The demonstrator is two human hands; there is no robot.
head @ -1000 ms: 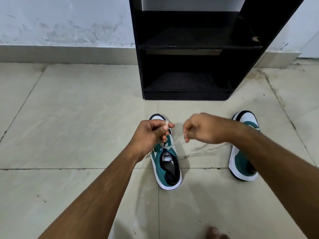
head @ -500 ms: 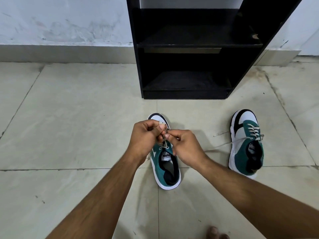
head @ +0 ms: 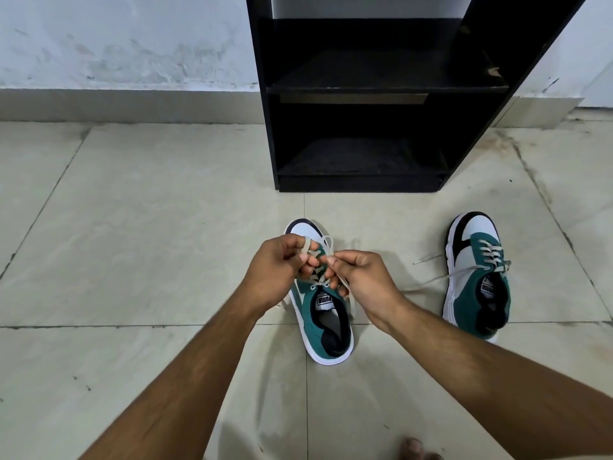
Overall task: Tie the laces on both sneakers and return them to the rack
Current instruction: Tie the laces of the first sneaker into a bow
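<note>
A green, white and black sneaker (head: 326, 322) stands on the floor tiles in the middle, toe pointing away from me. My left hand (head: 273, 272) and my right hand (head: 363, 282) meet over its front, each pinching the grey lace (head: 314, 252); a loop of lace runs over my left fingers. The second sneaker (head: 477, 277) stands to the right, its lace (head: 431, 280) untied and trailing leftward on the floor. The black rack (head: 365, 94) stands behind them against the wall with both visible shelves bare.
Pale floor tiles (head: 132, 244) spread to the left and right of the shoes. A toe of my foot (head: 414, 449) shows at the bottom edge. A white scuffed wall with a skirting board runs along the back.
My right hand swung in from the right, uncovering the second sneaker, and joined my left hand over the middle sneaker's lace. A lace loop now lies over my left fingers.
</note>
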